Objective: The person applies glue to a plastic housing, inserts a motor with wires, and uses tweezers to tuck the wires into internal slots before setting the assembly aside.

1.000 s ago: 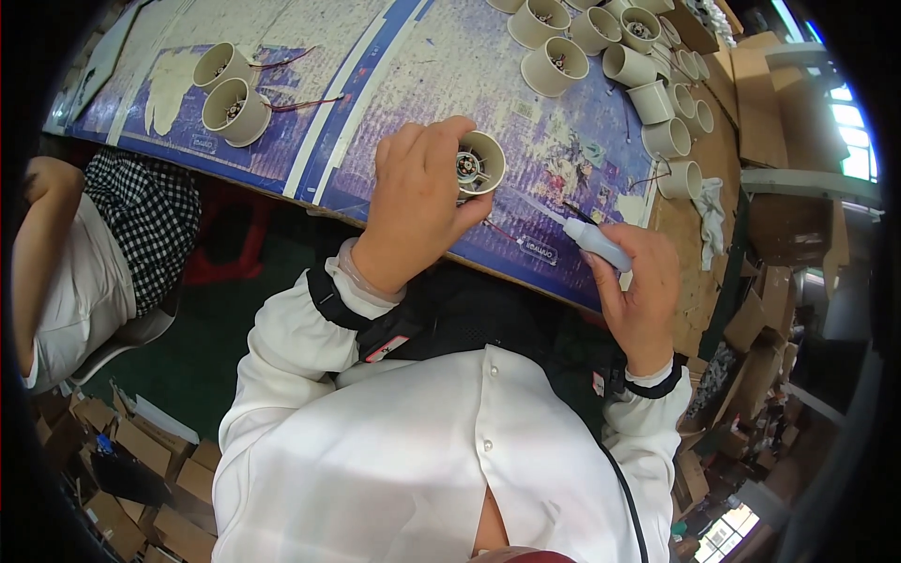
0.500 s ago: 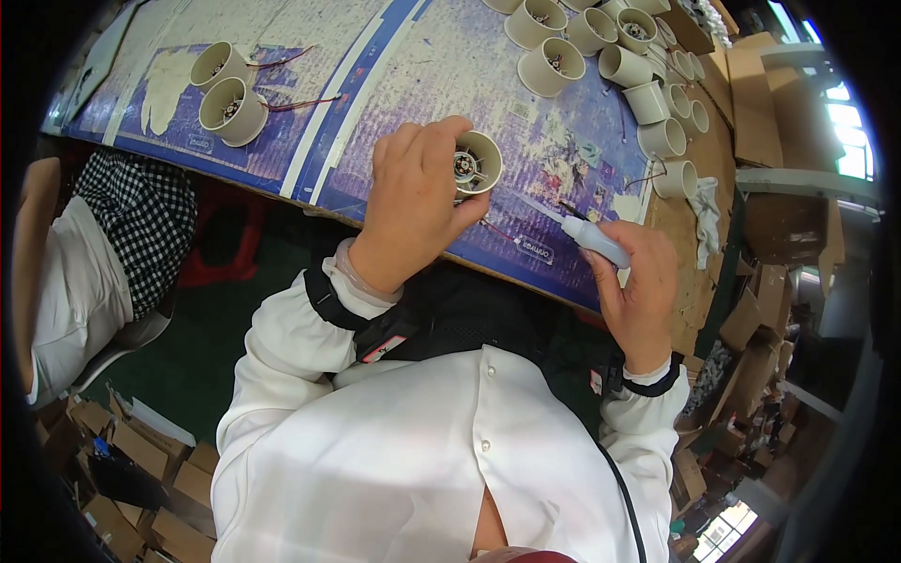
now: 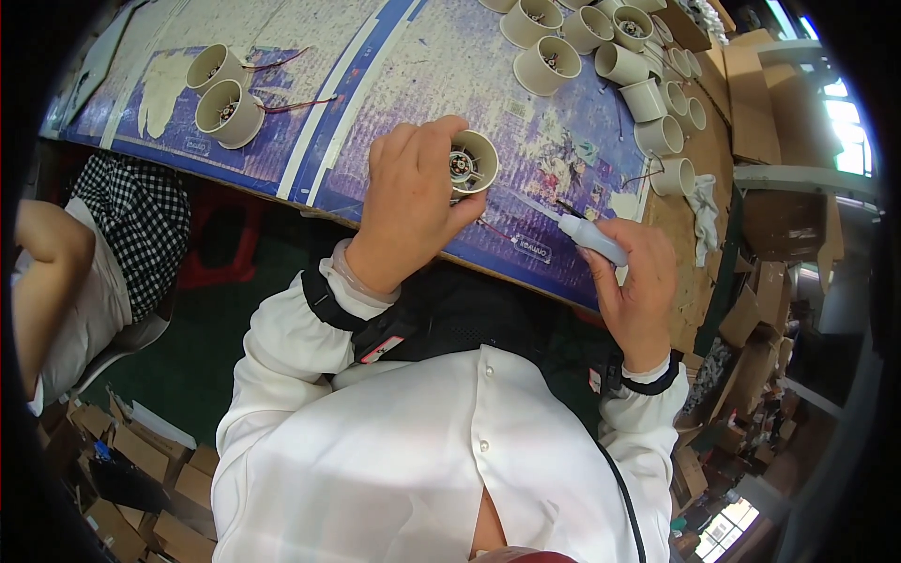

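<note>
My left hand (image 3: 410, 192) is wrapped round a white round cup-like housing (image 3: 482, 158) near the table's front edge. The housing's open mouth faces up and shows a small motor-like metal part inside. Below its rim a thin wire with a small plug rests on the table. My right hand (image 3: 642, 281) grips a small pale squeeze bottle (image 3: 594, 238), its thin clear nozzle pointing left toward the housing. Nozzle and housing stand apart. The lower side of the housing is hidden by my left fingers.
Two similar housings (image 3: 228, 114) with red and dark wires stand at the left of the purple-covered table (image 3: 413, 84). Several more housings (image 3: 547, 66) crowd the far right. A white cloth (image 3: 704, 218) hangs near the right edge. Someone in checked cloth (image 3: 139, 202) sits at the left.
Both hands keep their hold and have hardly moved. At the left, the other person's arm has come further into view.
</note>
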A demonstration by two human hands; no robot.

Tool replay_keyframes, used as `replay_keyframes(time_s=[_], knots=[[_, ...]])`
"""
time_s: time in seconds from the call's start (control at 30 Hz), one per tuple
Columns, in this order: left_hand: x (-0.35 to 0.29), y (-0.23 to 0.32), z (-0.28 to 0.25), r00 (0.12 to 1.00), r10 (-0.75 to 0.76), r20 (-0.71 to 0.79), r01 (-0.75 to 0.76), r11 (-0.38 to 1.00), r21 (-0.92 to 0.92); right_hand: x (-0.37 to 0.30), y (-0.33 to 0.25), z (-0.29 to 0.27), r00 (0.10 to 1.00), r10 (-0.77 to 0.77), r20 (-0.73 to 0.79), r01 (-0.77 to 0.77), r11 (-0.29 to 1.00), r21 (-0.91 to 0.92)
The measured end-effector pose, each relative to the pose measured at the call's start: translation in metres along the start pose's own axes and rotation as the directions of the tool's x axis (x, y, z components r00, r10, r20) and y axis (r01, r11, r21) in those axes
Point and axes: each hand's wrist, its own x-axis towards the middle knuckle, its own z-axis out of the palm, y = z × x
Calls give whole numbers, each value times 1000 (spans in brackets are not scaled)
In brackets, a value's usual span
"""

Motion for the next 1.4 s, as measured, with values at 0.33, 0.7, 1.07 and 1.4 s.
replay_keyframes(time_s=[0.33,0.7,1.07,1.4], knots=[[0,-1,1,1000,3,-3,-3,1000,7,0,0,1,1000,11,-8,-11,1000,-4],[1,4,-5,999,-26,27,25,999,32,-76,73,32,693,711,120,-194,23,981],[10,-31,-45,989,16,-149,19,973,229,-98,117,21,668,744,11,-80,56,995],[42,-80,-90,972,-4,-234,208,476,854,-127,166,28,673,714,-194,-404,575,712]])
